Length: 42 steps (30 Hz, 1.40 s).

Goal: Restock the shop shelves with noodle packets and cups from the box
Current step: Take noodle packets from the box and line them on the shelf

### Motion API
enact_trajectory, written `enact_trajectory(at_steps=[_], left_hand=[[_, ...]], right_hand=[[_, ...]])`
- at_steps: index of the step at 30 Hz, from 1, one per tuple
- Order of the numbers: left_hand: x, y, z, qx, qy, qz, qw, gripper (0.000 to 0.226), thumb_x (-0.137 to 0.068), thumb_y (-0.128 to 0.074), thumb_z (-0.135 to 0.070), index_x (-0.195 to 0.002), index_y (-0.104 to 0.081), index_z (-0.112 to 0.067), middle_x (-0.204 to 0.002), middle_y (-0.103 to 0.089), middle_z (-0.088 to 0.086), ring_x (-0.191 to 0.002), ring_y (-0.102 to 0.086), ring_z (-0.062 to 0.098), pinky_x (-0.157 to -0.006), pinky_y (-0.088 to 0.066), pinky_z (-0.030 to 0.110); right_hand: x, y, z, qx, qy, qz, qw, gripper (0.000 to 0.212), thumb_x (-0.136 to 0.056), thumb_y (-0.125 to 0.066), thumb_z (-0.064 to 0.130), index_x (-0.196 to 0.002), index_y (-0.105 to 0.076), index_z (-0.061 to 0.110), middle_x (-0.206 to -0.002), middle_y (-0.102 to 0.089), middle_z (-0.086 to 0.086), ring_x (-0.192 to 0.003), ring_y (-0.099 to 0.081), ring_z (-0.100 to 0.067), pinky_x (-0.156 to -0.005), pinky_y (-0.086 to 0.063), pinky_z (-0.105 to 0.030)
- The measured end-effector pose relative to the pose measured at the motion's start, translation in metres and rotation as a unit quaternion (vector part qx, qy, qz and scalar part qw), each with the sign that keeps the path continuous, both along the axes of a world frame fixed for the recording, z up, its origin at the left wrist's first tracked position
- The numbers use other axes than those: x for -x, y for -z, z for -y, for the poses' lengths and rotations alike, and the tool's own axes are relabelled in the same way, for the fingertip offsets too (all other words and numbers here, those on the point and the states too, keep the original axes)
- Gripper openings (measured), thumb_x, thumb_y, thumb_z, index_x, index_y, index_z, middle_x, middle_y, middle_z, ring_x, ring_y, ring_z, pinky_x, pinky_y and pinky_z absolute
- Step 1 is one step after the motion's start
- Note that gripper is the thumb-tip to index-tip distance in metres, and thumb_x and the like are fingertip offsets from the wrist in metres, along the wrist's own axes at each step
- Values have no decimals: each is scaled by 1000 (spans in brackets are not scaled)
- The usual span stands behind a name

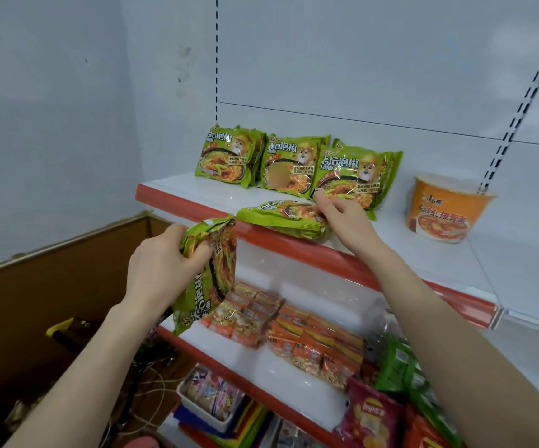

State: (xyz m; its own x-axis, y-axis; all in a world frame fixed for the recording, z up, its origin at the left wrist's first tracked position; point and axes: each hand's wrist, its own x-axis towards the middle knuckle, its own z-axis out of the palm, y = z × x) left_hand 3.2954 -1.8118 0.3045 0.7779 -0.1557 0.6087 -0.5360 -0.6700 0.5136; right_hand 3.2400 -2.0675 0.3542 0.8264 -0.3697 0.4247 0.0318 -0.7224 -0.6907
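Hands (161,270) among green packets (352,176), orange cup (439,205) aside

Upright green noodle packets (289,164) blocked the back left of the top shelf (397,231); bare shelf lay open between them and the orange noodle cup (439,208).

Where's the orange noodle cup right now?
Head view, right side: the orange noodle cup stands upright on the top shelf, right of the green packets.

three packets (294,163) stand behind a flat packet (278,218) on the shelf (197,202), cup (442,208) right.
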Motion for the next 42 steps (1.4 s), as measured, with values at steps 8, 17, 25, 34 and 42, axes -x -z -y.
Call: enact_trajectory(at_steps=[8, 17, 25, 34, 42], left_hand=[[-6, -1, -3, -3, 9, 7, 1000, 27, -84, -58, -30, -87, -59, -3, -66, -62, 9, -61, -57, 28, -51, -39, 29], [-13, 0, -4, -8, 10, 12, 1000, 21, -84, -59, -30, -85, -59, -9, -64, -62, 6, -61, -58, 26, -51, -41, 30], [-16, 3, 1, -12, 9, 11, 1000, 21, -84, -60, -30, -86, -61, -9, -63, -63, 7, -59, -58, 26, -50, -43, 32], [-21, 4, -4, 12, 2, 21, 1000, 44, -72, -44, -44, -90, -61, -7, -64, -63, 6, -59, -58, 24, -50, -43, 30], [-25, -1, -15, 3, -17, 28, 999, 40, -79, -53, -45, -95, -61, -9, -70, -66, 3, -63, -62, 22, -55, -52, 39]], right_hand=[[-40, -16, 34, 50, 91, -47, 993, 33, -94, -47, 21, -74, -61, -1, -61, -42, -11, -56, -36, -19, -61, -31, -27], [-65, -25, 54, 31, 61, -305, 950, 53, -76, -64, 58, -77, -51, 6, -78, -48, -6, -67, -45, -19, -57, -35, -28], [-65, -22, 63, -177, 18, -327, 928, 34, -72, -76, 38, -79, -54, 14, -70, -58, 1, -62, -47, -11, -57, -36, -20], [-85, -33, 41, -216, -22, -51, 975, 30, -85, -68, 24, -103, -46, 15, -74, -56, 2, -58, -52, -8, -40, -38, -14], [-132, -30, 34, -116, 107, 62, 986, 52, -84, -66, 32, -125, -45, 8, -107, -54, -6, -102, -59, -30, -87, -52, -46]])
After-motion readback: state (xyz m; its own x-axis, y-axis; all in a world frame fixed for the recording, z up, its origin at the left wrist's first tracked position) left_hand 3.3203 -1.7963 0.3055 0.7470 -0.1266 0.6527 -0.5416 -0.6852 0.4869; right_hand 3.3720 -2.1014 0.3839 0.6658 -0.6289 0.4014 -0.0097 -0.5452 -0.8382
